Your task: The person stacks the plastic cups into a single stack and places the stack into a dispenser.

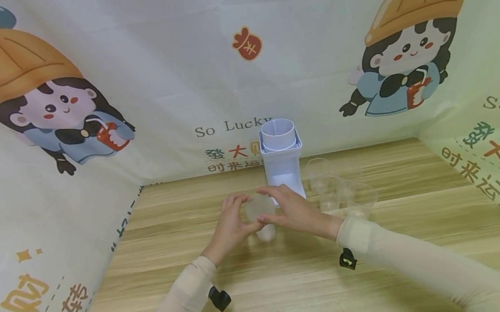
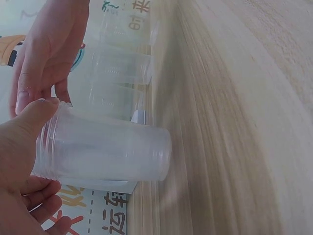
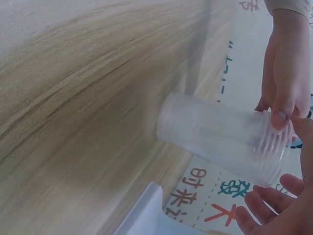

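A stack of clear plastic cups [image 1: 260, 207] is held between both hands over the table, with several nested rims showing in the wrist views. My left hand [image 1: 232, 223] grips the rims from the left, thumb on the near side and fingers around the far side. From the right, my right hand [image 1: 296, 210] holds the same rims between thumb and fingers. The cups' bases [image 2: 164, 154] point down, close over the wood. Just behind the hands stands a white plastic holder [image 1: 282, 170] with a round tube [image 1: 278, 137] in its square top.
Several clear cups [image 1: 362, 199] stand on the wood-grain table [image 1: 161, 259] to the right of the white holder. A printed cloth [image 1: 174, 74] with cartoon figures and lettering hangs behind and at both sides of the table. Black straps [image 1: 220, 298] hang at both wrists.
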`<state>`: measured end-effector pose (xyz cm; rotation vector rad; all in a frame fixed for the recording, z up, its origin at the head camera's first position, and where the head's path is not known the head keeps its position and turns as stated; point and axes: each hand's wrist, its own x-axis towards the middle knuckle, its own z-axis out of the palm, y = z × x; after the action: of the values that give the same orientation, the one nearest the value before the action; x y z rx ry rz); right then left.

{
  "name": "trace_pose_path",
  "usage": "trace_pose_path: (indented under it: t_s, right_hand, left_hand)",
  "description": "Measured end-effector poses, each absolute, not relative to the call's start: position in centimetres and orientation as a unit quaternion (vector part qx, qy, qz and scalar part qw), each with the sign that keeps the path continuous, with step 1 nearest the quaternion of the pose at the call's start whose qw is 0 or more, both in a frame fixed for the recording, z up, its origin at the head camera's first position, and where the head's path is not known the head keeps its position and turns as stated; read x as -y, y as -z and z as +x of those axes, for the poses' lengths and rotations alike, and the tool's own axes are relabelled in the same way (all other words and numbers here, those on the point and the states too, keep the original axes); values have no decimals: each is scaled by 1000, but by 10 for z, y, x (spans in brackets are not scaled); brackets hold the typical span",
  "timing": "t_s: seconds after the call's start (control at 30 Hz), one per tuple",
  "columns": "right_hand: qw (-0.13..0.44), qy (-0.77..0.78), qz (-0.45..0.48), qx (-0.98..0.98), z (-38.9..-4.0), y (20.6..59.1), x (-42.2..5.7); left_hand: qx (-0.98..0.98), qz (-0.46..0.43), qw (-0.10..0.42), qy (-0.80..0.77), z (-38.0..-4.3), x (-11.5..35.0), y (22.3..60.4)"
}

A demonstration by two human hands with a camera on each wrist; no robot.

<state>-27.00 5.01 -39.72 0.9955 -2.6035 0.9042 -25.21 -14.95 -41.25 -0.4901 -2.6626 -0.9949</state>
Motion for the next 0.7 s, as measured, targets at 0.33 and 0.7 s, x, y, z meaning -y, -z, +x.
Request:
trace_pose_path:
  t_s: [0.33,0.7]
  right_hand:
    - [145,-314,329,879,-271,378,-73]
    - [140,-296,263,908,-281,369,-133]
  left_hand:
    - [927,-178,142,299,-252,151,414]
    - [927,-172,137,305,-253,149,413]
